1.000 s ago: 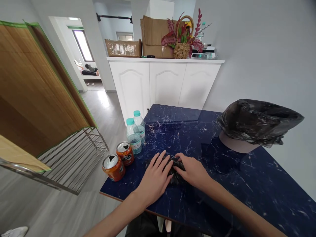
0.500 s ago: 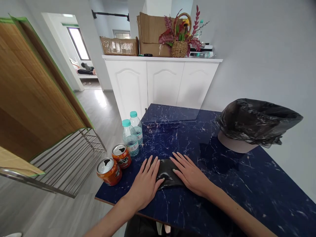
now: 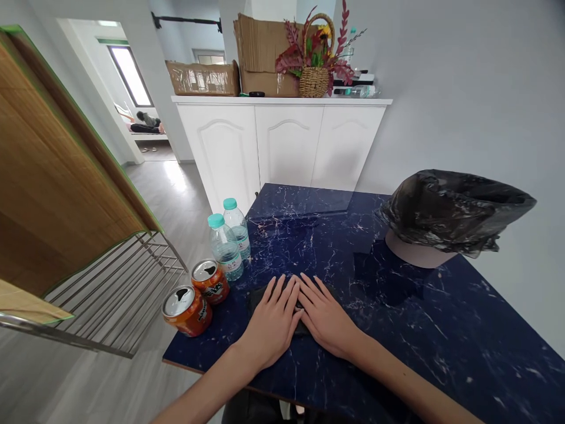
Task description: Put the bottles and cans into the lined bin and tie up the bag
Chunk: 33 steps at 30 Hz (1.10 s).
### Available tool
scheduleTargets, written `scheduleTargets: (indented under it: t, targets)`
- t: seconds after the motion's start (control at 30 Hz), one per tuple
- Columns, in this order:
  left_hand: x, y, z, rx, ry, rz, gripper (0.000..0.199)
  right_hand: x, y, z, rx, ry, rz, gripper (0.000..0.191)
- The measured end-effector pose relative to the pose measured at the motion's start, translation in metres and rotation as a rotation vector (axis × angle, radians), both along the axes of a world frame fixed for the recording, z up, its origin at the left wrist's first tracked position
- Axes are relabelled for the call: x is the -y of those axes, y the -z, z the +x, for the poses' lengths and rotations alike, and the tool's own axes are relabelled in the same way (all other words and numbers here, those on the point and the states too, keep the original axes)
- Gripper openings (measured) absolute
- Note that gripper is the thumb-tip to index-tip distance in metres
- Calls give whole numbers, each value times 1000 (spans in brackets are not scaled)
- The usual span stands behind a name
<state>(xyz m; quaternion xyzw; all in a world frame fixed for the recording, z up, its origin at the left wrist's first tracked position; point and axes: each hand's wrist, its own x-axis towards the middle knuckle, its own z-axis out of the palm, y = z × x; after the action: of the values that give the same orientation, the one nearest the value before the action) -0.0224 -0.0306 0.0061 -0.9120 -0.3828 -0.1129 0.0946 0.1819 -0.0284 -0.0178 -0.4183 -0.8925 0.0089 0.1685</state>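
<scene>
Both palms lie flat on a folded black plastic bag (image 3: 255,299) near the table's front edge, covering most of it. My left hand (image 3: 274,321) has its fingers stretched out and presses on the bag's left and middle part. My right hand (image 3: 325,318) rests on the right side, fingers also straight. The two hands touch along their forefingers and thumbs, with a little black plastic showing between them. Left of my left hand stand two orange drink cans, the nearer can (image 3: 188,311) and the farther can (image 3: 210,281), both with their tops opened.
Two water bottles with teal caps, a nearer bottle (image 3: 225,247) and a farther bottle (image 3: 237,227), stand behind the cans. A bin (image 3: 415,254) lined with a black bag (image 3: 445,212) stands at the right of the blue marbled table (image 3: 300,235). A metal rack (image 3: 115,294) is at left.
My hands have slid inward over the black bag until they touch each other. The view has shifted slightly; the cans, bottles and bin stay in place.
</scene>
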Motion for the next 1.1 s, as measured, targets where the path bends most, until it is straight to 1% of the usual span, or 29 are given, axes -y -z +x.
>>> scheduleTargets:
  t: [0.1,0.17,0.33,0.5,0.6,0.7,0.83,0.9,1.0,1.1]
  targets:
    - [-4,12,-5,7,-26,-21,59,-1,9,0,11,37,-23,57]
    - [-4,15,-10,22,-40,-15,60,-1,11,0,9,46,-33,56]
    - [-4,15,-16,73,-64,4,62,-2,10,-1,11,62,-51,56]
    - [-4,12,-21,94,-102,-21,62,-2,14,-2,-6,80,-77,57]
    - [-4,14,-24,111,-130,-39,62,0,13,-3,-33,89,-112,57]
    - [-5,20,-28,144,-132,-75,63,-3,5,-3,-94,101,-199,56]
    - [-4,26,-31,182,-115,-132,64,-13,-12,1,-188,221,-349,54]
    - [-1,23,-33,205,-102,-152,63,-16,-19,3,-191,241,-375,43]
    - [10,13,-39,233,-55,-142,61,-13,-29,10,-177,198,-420,21]
    - [23,2,-49,262,-6,-122,57,-4,-39,27,-176,173,-490,17]
